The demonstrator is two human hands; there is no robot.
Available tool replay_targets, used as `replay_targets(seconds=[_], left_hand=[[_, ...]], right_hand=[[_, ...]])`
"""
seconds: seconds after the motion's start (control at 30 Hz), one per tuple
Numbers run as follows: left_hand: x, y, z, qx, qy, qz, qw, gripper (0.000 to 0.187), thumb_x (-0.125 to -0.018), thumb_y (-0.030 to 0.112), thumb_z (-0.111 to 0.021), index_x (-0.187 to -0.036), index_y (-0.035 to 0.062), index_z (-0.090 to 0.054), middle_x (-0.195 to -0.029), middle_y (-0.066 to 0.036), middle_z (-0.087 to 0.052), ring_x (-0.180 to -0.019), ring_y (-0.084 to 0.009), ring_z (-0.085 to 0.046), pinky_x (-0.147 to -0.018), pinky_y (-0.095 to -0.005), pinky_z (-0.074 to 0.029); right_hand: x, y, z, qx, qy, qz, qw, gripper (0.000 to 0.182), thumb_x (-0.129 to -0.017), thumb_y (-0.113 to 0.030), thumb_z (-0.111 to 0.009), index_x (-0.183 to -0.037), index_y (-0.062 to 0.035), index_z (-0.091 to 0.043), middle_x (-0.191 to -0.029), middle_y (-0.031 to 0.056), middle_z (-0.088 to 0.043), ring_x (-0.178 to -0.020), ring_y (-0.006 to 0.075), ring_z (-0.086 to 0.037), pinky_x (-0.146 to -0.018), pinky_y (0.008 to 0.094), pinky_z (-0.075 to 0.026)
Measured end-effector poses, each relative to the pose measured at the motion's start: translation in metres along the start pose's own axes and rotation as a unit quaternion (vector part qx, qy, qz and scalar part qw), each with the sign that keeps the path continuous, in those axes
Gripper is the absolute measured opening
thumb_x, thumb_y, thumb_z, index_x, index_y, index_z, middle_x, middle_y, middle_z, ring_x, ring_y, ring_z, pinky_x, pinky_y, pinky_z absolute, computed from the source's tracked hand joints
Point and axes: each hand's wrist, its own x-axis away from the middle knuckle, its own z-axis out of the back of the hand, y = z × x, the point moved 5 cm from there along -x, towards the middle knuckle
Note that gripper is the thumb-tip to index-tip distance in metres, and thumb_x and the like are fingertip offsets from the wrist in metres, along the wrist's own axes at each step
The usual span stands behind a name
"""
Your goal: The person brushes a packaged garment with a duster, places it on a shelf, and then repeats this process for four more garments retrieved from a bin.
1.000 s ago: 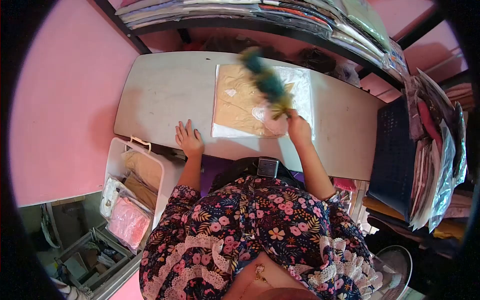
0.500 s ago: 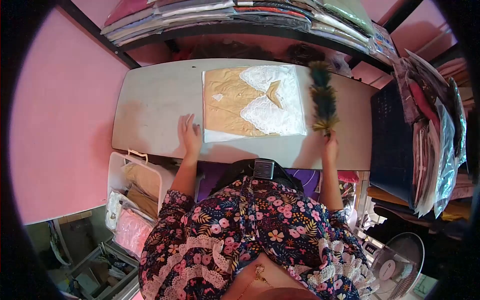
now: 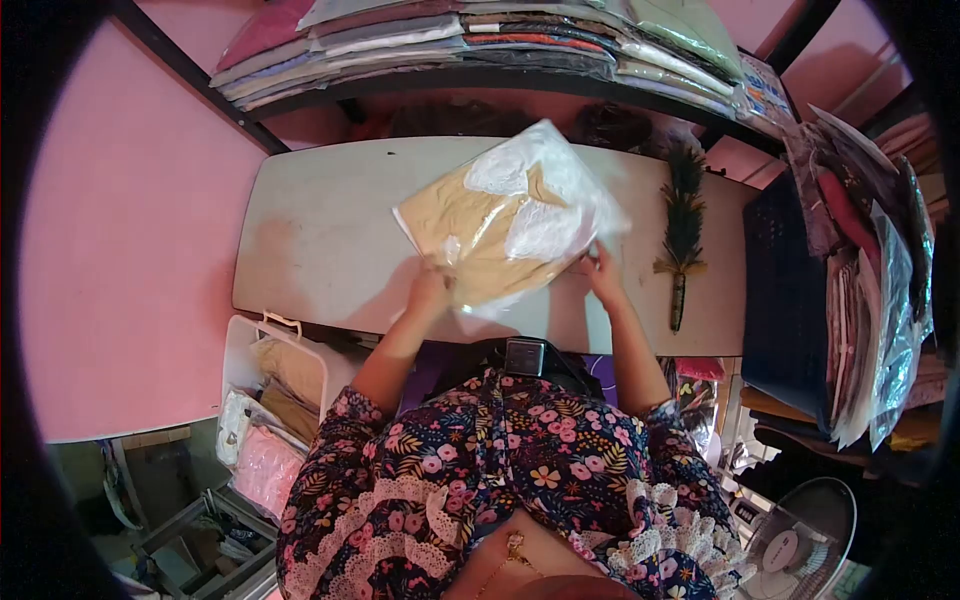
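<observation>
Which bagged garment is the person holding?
The tan-and-white one, tilted above the table, its edge in the left hand; those on the shelf lie stacked.

You can't read any words, brands or numbers here. The round hub of the white wire-cage fan (image 3: 785,550) carries a small dark mark too tiny to make out, and the blue-and-red print on the pale plastic package (image 3: 765,92) is illegible to you.

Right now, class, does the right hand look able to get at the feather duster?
Probably yes: the feather duster lies on the table, to the right of the right hand, handle toward the person, with nothing visible between. But that hand is at the bagged garment's edge.
</observation>
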Motion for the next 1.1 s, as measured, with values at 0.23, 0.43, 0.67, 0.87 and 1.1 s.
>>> replay_targets(seconds=[0.23,0.43,0.67,0.87,1.1], left_hand=[[-0.013,0.029,0.024,-0.062,0.031,-0.089,0.994,0.033,-0.081,0.025,-0.058,-0.109,0.0077,-0.06,-0.113,-0.018,-0.055,-0.106,-0.0288,-0.054,-0.086,-0.0396,-0.046],[-0.051,-0.039,0.009,-0.088,0.168,0.032,0.981,0.05,-0.082,0.031,-0.058,-0.123,0.0046,-0.049,-0.127,-0.019,-0.048,-0.106,-0.0312,-0.055,-0.085,-0.0434,-0.046],[-0.061,-0.02,0.024,0.144,-0.161,0.087,0.973,0.057,-0.077,0.02,-0.065,-0.126,-0.0013,-0.043,-0.106,-0.016,-0.06,-0.089,-0.0243,-0.063,-0.081,-0.0362,-0.05],[-0.03,0.032,0.074,0.498,-0.211,0.116,0.833,0.051,-0.077,0.001,-0.056,-0.125,-0.0018,-0.042,-0.11,-0.013,-0.057,-0.091,-0.0213,-0.061,-0.08,-0.0321,-0.051],[0.066,0.095,0.175,0.575,-0.127,0.004,0.809,0.062,-0.075,-0.002,-0.052,-0.134,-0.0008,-0.033,-0.122,-0.012,-0.05,-0.11,-0.0185,-0.052,-0.092,-0.0313,-0.043]], right_hand=[[-0.056,0.042,0.01,0.104,0.062,-0.071,0.99,0.037,-0.078,-0.024,-0.063,-0.101,0.0041,-0.06,-0.087,0.0246,-0.064,-0.083,0.0367,-0.064,-0.072,0.0415,-0.05],[-0.017,-0.006,-0.034,0.206,0.053,-0.05,0.976,0.047,-0.076,-0.025,-0.065,-0.114,0.0002,-0.051,-0.087,0.025,-0.063,-0.084,0.0387,-0.062,-0.073,0.0421,-0.049],[-0.028,-0.007,-0.036,-0.034,0.058,-0.089,0.994,0.061,-0.075,-0.005,-0.063,-0.129,0.0003,-0.035,-0.099,0.0187,-0.061,-0.091,0.0247,-0.061,-0.075,0.0349,-0.049],[-0.054,-0.073,-0.006,-0.276,-0.09,-0.121,0.949,0.063,-0.075,0.005,-0.057,-0.133,0.0019,-0.033,-0.107,0.017,-0.059,-0.093,0.0217,-0.06,-0.078,0.0322,-0.05],[-0.034,-0.221,0.047,-0.308,-0.29,0.02,0.906,0.059,-0.074,0.007,-0.056,-0.13,0.0019,-0.04,-0.115,0.0108,-0.057,-0.1,0.0172,-0.057,-0.087,0.0289,-0.045]])
